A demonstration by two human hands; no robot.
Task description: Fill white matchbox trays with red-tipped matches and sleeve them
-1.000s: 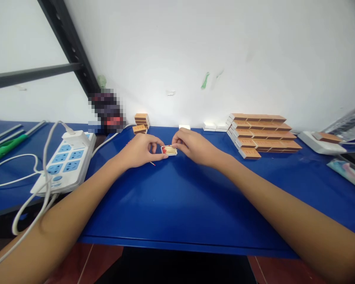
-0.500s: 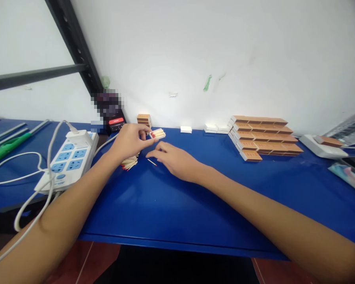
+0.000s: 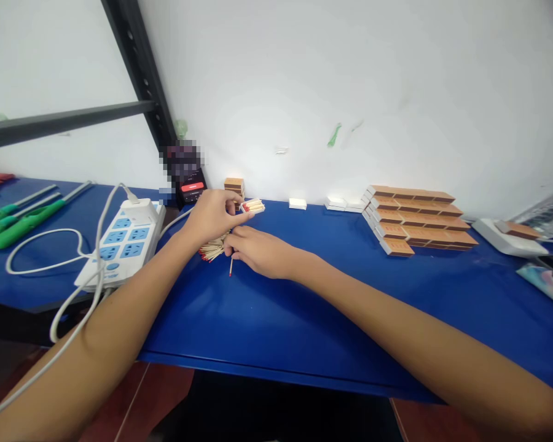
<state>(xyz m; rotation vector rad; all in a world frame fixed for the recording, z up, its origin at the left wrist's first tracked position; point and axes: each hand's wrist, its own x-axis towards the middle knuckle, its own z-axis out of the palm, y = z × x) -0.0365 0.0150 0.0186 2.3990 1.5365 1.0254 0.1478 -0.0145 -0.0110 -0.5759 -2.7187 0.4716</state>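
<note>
Between its thumb and fingers my left hand [image 3: 214, 213] holds a small white tray of matches [image 3: 253, 206], raised above the blue table. My right hand [image 3: 253, 250] is just below it, fingers bent and pressed together beside a loose pile of matches [image 3: 212, 247]. A single match [image 3: 231, 266] with its red head toward me sticks out below the right fingertips. Whether those fingers grip it is too small to tell.
Stacked matchboxes [image 3: 419, 218] stand at the right rear, a smaller stack [image 3: 234, 183] behind my left hand. White trays [image 3: 297, 203] line the wall. A power strip [image 3: 124, 239] with cables, a phone [image 3: 192, 186] and green-handled tools [image 3: 25, 227] are at the left.
The camera view has shifted, moving the scene right. My right hand has moved left and down toward the match pile, its fingers closing. The match near it now points toward me.
</note>
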